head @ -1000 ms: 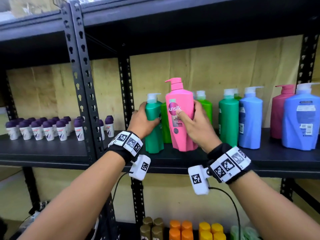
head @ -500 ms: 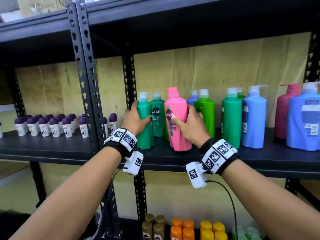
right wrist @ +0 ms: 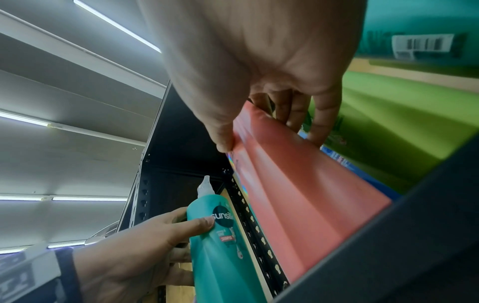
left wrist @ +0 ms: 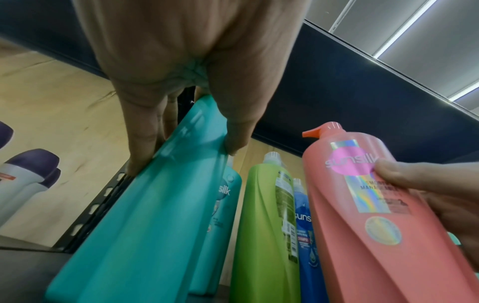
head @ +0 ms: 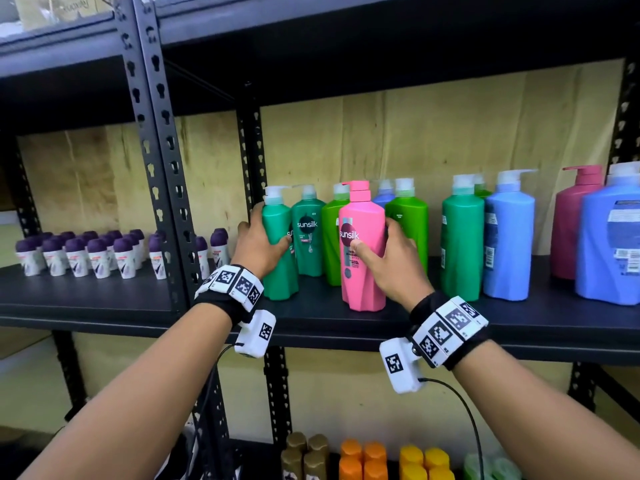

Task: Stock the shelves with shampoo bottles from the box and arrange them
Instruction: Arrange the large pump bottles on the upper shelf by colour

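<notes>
Your left hand [head: 260, 243] is wrapped around the teal-green bottle [head: 279, 251] at the left end of the shelf [head: 104, 299], hard by the upright post [head: 162, 161]. Your right hand [head: 388, 261] clasps the pink bottle [head: 362, 247], thumb on its label, fingers round its far side. Both bottles stand upright near the shelf's front edge, a gap between them, other bottles behind.
</notes>
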